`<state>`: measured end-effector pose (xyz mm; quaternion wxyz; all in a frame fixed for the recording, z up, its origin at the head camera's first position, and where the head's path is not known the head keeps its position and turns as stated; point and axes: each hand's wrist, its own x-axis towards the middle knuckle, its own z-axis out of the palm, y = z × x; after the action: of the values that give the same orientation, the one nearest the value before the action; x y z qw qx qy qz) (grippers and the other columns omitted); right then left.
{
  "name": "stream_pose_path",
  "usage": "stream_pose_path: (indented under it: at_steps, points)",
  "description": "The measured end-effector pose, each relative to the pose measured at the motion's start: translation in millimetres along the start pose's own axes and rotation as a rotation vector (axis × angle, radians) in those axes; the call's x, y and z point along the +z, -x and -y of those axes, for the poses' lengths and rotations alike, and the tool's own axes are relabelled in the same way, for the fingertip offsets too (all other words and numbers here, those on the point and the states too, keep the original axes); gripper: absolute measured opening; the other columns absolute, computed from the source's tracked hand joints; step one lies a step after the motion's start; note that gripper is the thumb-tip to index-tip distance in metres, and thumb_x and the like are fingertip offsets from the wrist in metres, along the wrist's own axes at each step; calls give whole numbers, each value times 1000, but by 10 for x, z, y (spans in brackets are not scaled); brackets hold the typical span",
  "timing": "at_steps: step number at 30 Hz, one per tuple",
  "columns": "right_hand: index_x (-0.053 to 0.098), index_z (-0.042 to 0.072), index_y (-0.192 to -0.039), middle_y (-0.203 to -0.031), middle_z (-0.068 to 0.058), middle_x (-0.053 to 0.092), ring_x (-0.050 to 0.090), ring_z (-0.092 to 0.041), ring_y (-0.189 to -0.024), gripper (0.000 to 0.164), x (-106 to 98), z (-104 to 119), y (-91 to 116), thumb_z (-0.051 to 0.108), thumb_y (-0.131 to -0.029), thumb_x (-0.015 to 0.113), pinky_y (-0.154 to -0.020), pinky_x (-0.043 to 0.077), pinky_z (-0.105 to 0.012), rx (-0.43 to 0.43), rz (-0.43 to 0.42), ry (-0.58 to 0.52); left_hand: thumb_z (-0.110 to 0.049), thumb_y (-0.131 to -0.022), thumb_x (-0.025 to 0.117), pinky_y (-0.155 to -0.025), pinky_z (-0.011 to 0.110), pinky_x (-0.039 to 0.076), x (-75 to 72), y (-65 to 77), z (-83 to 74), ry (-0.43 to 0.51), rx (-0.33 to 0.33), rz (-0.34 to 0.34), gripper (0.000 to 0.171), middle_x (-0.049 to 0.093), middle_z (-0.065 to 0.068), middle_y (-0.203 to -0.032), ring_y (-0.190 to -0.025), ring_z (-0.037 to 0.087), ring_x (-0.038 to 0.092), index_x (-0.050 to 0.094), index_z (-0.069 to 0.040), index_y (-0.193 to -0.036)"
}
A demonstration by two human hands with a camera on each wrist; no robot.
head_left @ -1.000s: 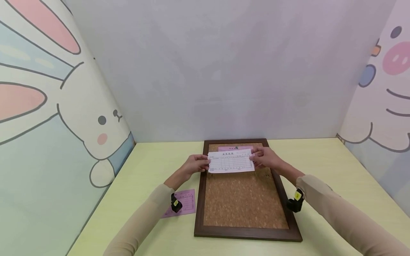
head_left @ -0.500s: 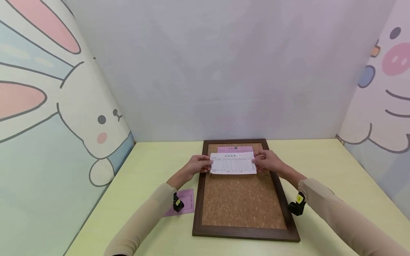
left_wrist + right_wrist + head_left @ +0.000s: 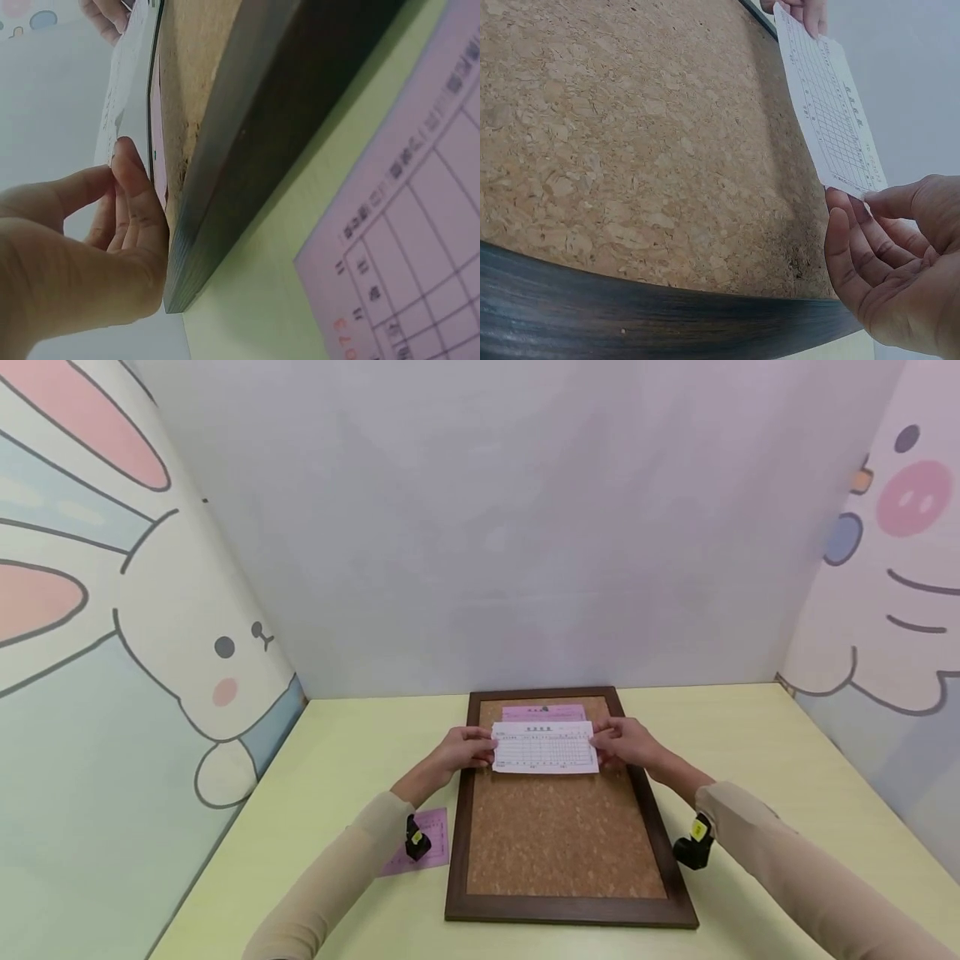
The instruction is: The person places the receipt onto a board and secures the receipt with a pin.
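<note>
A white printed form (image 3: 545,748) with a ruled grid is stretched between both hands over the upper part of a cork board (image 3: 562,843). My left hand (image 3: 459,750) pinches its left edge between thumb and fingers. The opposite edge is pinched by my right hand (image 3: 624,743). In the right wrist view the form (image 3: 829,105) is held up off the cork, with a shadow below it. Behind it, a pink form (image 3: 542,712) lies at the top of the board with a dark pin through its upper edge; its lower part is hidden by the white form.
Left of the board a second pink form (image 3: 431,839) lies on the pale yellow table (image 3: 360,752), partly covered by the left forearm. The board's dark brown frame (image 3: 573,910) forms a raised edge. A grey wall (image 3: 525,568) stands behind the table.
Both hands have lowered the white form slightly toward the near side, so more of the pinned pink form shows above it. The head view has shifted a little.
</note>
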<state>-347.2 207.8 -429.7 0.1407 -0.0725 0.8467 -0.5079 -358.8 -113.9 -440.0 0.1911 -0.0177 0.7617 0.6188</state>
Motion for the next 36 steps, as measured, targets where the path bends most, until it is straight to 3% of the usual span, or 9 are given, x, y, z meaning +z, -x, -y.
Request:
stream_pose_path:
  at_steps: [9,18,28,36]
  points:
    - [48,-14,-139,-100,-18,72,65,-11,-72,48,23,-43,-60,10,-100,63,-63,58,-27,34,10,4,-11,-100,64,-64,19,55,12,-86,38,23,-10,-7,23,67,1,-80,-69,7,63,64,4,-118]
    - [52,-14,-135,-92,-12,72,65,-10,-70,43,23,-34,-94,8,-100,63,-62,59,-27,44,24,15,-10,-101,62,-65,19,56,-21,-100,43,17,-20,2,24,69,2,-81,-68,7,65,66,6,-119]
    - [59,-13,-128,-87,-8,74,65,-11,-70,36,33,-122,-140,8,-98,65,-62,59,-26,56,40,38,-9,-102,62,-64,20,58,-20,-100,104,-58,-14,38,24,73,9,-90,-67,8,68,68,6,-120]
    - [60,-13,-126,-88,-9,74,65,-12,-70,35,32,-110,-121,7,-98,66,-64,60,-27,57,69,42,-6,-99,64,-63,21,58,0,-75,84,-56,-15,22,21,71,7,-84,-65,8,67,68,7,-115]
